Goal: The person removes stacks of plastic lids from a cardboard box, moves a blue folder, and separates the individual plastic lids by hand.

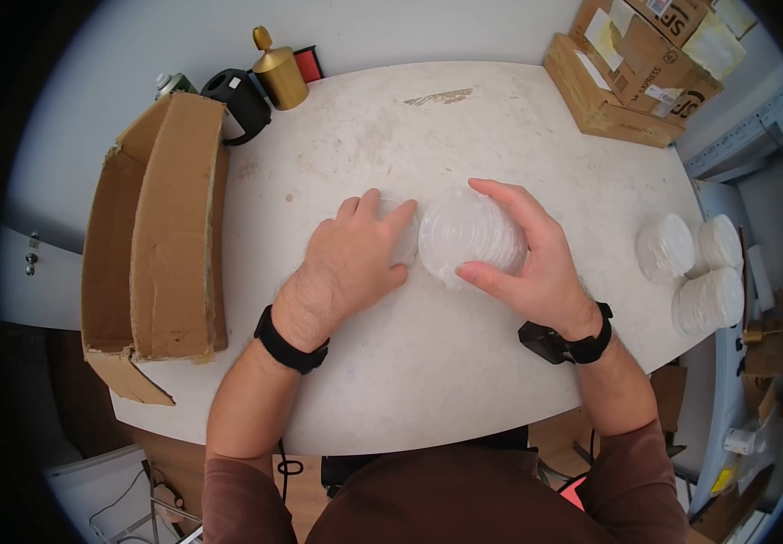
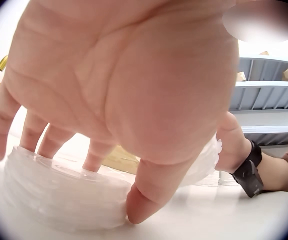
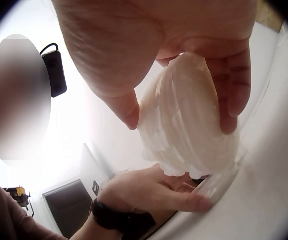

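Note:
The right hand (image 1: 536, 254) grips a stack of clear, round plastic lids (image 1: 468, 234), thumb on the near side and fingers on the far side; in the right wrist view the stack (image 3: 184, 115) is tilted. Just left of it, the left hand (image 1: 352, 249) lies over a second clear stack (image 1: 404, 238), palm down. Seen from the left wrist, the left hand (image 2: 114, 85) has its fingertips at the far rim and its thumb at the side of that stack (image 2: 64, 192). The two stacks sit side by side, very close together.
Several wrapped round stacks (image 1: 709, 299) stand at the table's right edge. An open cardboard box (image 1: 174, 227) is on the left, with a black container (image 1: 239, 104) and a gold one (image 1: 280, 80) behind. Cardboard parcels (image 1: 645, 72) fill the back right corner.

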The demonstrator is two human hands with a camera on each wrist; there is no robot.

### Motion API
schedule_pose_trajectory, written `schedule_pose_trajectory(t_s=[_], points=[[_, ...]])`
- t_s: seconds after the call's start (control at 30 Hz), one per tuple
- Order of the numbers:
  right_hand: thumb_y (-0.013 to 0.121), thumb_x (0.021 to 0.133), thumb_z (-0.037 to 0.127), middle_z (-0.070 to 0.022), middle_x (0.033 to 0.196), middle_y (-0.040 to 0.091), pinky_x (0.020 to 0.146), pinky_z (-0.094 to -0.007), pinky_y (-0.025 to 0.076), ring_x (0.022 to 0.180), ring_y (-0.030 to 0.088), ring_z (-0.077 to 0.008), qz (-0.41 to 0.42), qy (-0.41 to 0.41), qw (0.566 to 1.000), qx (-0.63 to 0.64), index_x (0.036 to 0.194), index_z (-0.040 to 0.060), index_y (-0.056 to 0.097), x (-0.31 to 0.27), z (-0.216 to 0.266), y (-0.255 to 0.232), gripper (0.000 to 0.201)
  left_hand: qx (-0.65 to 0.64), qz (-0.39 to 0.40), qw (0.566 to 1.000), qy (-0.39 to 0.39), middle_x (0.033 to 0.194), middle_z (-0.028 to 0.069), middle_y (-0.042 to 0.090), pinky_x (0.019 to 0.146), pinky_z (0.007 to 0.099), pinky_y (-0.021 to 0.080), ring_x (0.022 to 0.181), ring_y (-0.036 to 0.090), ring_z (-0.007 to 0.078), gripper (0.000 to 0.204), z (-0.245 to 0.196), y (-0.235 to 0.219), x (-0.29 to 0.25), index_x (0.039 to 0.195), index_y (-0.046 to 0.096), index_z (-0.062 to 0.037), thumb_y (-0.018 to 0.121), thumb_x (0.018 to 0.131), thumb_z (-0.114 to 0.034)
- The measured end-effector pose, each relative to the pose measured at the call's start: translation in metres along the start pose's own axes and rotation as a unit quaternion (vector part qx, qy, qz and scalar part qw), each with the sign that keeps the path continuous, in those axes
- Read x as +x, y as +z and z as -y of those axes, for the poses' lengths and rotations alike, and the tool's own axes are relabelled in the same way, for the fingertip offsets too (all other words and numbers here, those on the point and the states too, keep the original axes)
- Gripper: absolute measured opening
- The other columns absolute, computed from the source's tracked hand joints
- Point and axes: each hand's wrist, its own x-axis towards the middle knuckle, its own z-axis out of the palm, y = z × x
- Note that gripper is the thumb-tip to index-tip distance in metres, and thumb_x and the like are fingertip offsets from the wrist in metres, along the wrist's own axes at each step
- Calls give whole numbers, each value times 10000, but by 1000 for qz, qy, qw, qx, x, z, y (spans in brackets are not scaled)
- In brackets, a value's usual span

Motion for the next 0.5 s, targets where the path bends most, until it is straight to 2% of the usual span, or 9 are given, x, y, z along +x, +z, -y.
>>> schedule_pose_trajectory(t_s=[0.03,0.07,0.13,0.17,0.23,0.5], points=[[938,807,207,-192,1375,661,1094,-421,528,1287,661,-328,0,0,1000,2,1466,-3,593,0,0,0,773,-2,-5,1000,13,1569,336,486,1147,506,518,1423,546,473,802,1,6,-2,1598,501,-127,811,863,-210],[938,807,207,-192,1375,661,1094,-421,528,1287,661,-328,0,0,1000,2,1466,-3,593,0,0,0,773,-2,-5,1000,13,1569,336,486,1147,506,518,1423,546,473,802,1,14,-4,1598,501,-127,811,863,-210],[939,806,207,-193,1377,661,1097,-420,526,1288,660,-329,1,-2,1000,4,1465,-4,593,0,-1,0,774,86,-51,994,31,1649,411,344,1247,578,395,1524,407,559,906,1,33,-7,1685,349,-78,780,897,-200],[939,806,207,-193,1377,661,1097,-420,526,1288,660,-329,1,-2,1000,4,1465,-4,593,0,-1,0,774,86,-52,994,31,1649,411,344,1247,578,395,1524,407,559,906,1,40,-7,1685,349,-78,780,897,-200],[942,804,209,-193,1377,661,1096,-420,527,1287,661,-329,-1,-3,1000,4,1462,-7,594,0,-2,1,775,42,-68,997,18,1689,434,235,1277,642,307,1573,283,604,971,-2,49,-4,1705,279,-29,785,901,-224],[941,806,208,-199,1377,660,1090,-419,531,1281,663,-333,0,-9,1000,-12,1456,-14,598,0,-1,1,768,23,-68,997,1,1721,396,195,1264,673,301,1600,235,581,1093,-15,49,1,1714,247,-15,865,859,-298]])
